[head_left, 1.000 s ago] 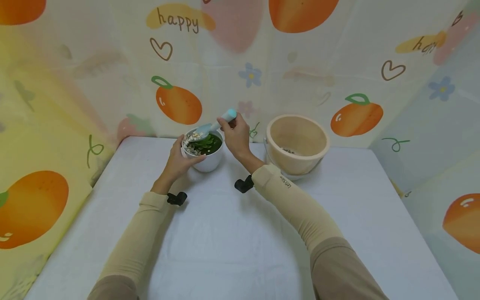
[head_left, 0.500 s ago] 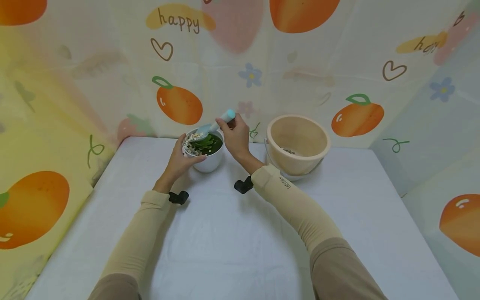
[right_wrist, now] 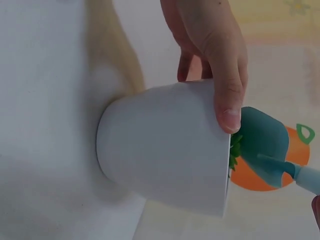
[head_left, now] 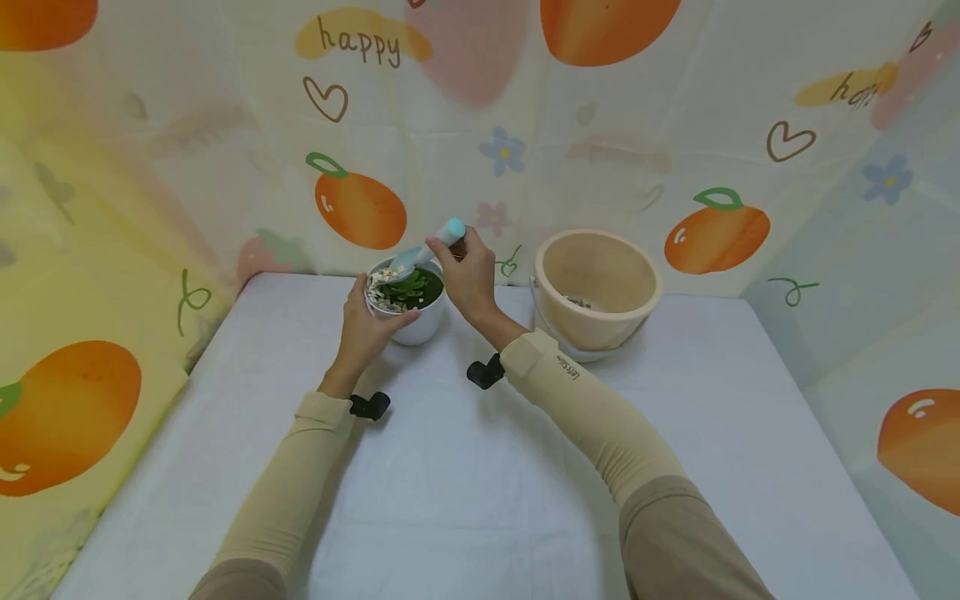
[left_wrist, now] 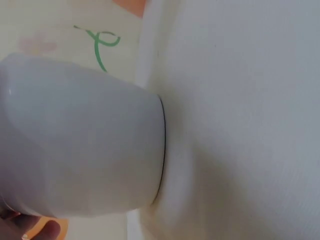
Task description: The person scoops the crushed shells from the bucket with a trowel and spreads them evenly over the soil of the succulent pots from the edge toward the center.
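Note:
A white flowerpot (head_left: 418, 330) stands upright on the table, with a green leafy plant (head_left: 411, 292) and pale pebbles (head_left: 381, 302) inside. My left hand (head_left: 363, 335) grips it from the left, thumb across the near side at the rim; the right wrist view shows that thumb (right_wrist: 229, 100) against the pot wall. With my right hand (head_left: 472, 279) I pinch the handle of a small light-blue trowel (head_left: 452, 232), its blade (right_wrist: 262, 142) tilted down over the pebbles. In the left wrist view the pot's side (left_wrist: 85, 140) covers most of my left fingers.
To the right of the pot is a beige bucket (head_left: 600, 329) with a wire handle and some small pebbles (head_left: 577, 302) at its bottom. A white cloth (head_left: 465, 483) covers the table. A fruit-print curtain (head_left: 450, 183) rises right behind both containers.
My left wrist and forearm have shifted a little to the right, the thumb reaching slightly farther across the pot. The trowel's handle has moved slightly left with my right hand.

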A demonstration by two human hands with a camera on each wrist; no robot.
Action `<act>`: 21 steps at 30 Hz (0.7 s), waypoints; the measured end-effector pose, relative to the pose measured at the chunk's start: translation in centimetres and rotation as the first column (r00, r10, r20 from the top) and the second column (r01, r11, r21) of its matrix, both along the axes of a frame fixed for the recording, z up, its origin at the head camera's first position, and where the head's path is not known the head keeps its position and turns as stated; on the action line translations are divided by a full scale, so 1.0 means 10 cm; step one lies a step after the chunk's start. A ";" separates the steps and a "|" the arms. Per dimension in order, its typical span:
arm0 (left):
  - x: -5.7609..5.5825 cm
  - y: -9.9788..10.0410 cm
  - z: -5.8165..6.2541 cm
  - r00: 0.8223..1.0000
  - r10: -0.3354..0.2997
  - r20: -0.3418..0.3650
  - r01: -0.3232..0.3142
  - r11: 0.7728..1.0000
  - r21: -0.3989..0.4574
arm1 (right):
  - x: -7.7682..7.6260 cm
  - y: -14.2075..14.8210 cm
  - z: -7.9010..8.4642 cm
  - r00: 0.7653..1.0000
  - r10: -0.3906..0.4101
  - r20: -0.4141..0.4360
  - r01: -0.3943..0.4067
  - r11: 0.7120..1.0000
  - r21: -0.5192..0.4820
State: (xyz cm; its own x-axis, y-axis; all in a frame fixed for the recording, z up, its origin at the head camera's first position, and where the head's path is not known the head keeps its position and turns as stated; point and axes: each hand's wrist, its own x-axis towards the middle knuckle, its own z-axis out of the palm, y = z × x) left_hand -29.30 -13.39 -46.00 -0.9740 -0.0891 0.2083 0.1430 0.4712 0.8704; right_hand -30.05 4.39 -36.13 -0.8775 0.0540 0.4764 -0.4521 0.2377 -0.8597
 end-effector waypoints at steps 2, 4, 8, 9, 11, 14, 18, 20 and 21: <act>0.01 0.01 0.01 1.000 0.006 -0.014 -0.006 1.000 -0.014 | 0.00 0.00 0.00 1.000 -0.003 -0.007 0.003 1.000 -0.001; 0.01 0.00 0.01 1.000 0.005 -0.020 -0.005 1.000 -0.025 | -0.01 0.00 -0.01 1.000 -0.007 -0.011 0.007 1.000 -0.001; 0.00 -0.05 0.01 1.000 -0.014 0.005 0.014 0.999 -0.031 | -0.02 0.00 -0.02 1.000 -0.001 -0.023 0.001 1.000 -0.002; -0.01 -0.07 0.01 1.000 -0.022 0.017 0.022 0.999 -0.032 | -0.03 0.00 -0.02 1.000 -0.001 -0.026 0.001 1.000 -0.002; -0.03 -0.09 0.01 0.999 -0.038 0.034 0.039 0.999 -0.026 | -0.03 -0.01 -0.01 0.999 -0.001 -0.033 0.001 1.000 -0.003; -0.07 -0.11 0.02 0.996 -0.068 0.059 0.069 0.998 -0.012 | -0.03 -0.02 -0.01 0.999 0.002 -0.042 -0.002 1.000 -0.006; -0.09 -0.12 0.02 0.993 -0.088 0.081 0.088 0.996 0.005 | -0.02 -0.02 0.00 0.999 0.004 -0.044 -0.003 1.000 0.007; -0.09 -0.11 0.01 0.993 -0.083 0.080 0.083 0.997 0.008 | -0.02 -0.03 0.00 0.999 0.003 -0.046 -0.003 1.000 0.015; -0.09 -0.11 0.01 0.994 -0.078 0.076 0.078 0.997 0.007 | -0.03 -0.03 0.00 0.999 0.003 -0.047 -0.002 1.000 0.020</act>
State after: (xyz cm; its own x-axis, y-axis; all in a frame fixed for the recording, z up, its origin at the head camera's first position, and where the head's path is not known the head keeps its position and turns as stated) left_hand -30.20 -14.45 -45.91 -0.9910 -0.0129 0.1329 0.1124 0.4574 0.8822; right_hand -30.31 4.11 -36.16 -0.8542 0.0423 0.5182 -0.4926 0.2534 -0.8326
